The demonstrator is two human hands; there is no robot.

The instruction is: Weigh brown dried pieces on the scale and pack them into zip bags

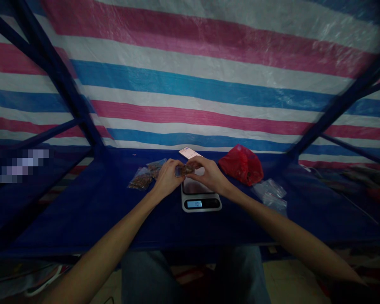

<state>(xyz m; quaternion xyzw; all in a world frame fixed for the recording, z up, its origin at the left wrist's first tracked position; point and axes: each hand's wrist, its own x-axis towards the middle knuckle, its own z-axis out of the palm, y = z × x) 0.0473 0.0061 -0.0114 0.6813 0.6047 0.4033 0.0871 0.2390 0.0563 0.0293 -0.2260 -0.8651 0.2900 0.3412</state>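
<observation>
Above a digital kitchen scale (199,188), both hands hold a small clear plastic bag (187,169) with brown contents I cannot make out. My left hand (169,177) is closed on the bag's left side. My right hand (209,174) pinches its right side, fingers and thumb bent. The scale's lit display (194,204) seems to read 104. Just left of my left hand lie filled zip bags (141,179) with brown pieces inside. Right of my right hand sits a crumpled red plastic bag (242,164).
Flat clear zip bags (271,193) lie in front of the red bag. A pale printed card or phone (189,152) lies behind the scale. Blue metal posts (79,105) flank the blue tabletop (120,228), with a striped plastic sheet (202,93) behind it.
</observation>
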